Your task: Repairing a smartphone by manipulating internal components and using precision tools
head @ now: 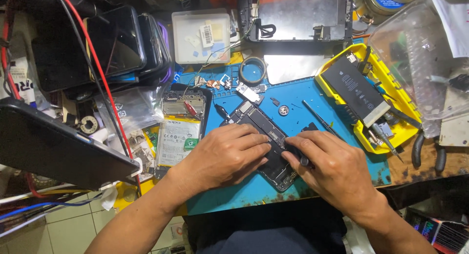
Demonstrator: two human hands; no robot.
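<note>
- Blue mat: opened phone lies diagonal.
- Left hand flat, fingers extended, pinning chassis; keep pressure even.
- Right hand closed around small dark tool (tip hidden); work slowly.

Both hands cover most of the opened phone on the blue mat; the tool tip under the right hand stays hidden.

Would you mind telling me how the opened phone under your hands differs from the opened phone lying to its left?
The phone under the hands lies diagonally on the blue mat, its insides dark; both hands rest on it. The left phone lies nearly straight at the mat's edge, untouched, showing a pale battery. Both are open, insides up.
</note>
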